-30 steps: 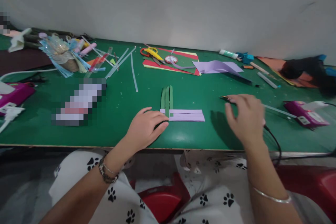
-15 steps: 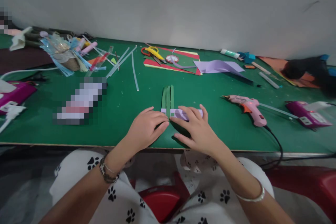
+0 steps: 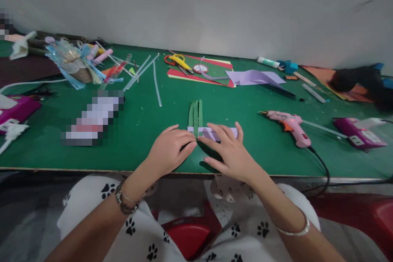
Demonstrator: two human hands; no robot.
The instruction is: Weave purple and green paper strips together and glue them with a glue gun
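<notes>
Several green paper strips (image 3: 195, 110) stand side by side, crossing purple paper strips (image 3: 190, 129) that lie sideways on the table. My left hand (image 3: 172, 149) is at the left of this weave, its thumb and forefinger closed together at the near end of a green strip. Just right of it, my right hand (image 3: 229, 149) rests over the purple strips with fingers spread and the thumb apart, pressing them down. The palms hide part of the table, and the right fingers cover much of the purple strips.
On the right lie a pink glue gun (image 3: 287, 125) with its cord and a purple power strip (image 3: 357, 135). Scissors (image 3: 181, 63), coloured paper sheets (image 3: 211, 80) and a curled purple sheet (image 3: 258, 77) lie at the back. Glue sticks (image 3: 156, 86) and a blurred-out object (image 3: 95, 120) are left.
</notes>
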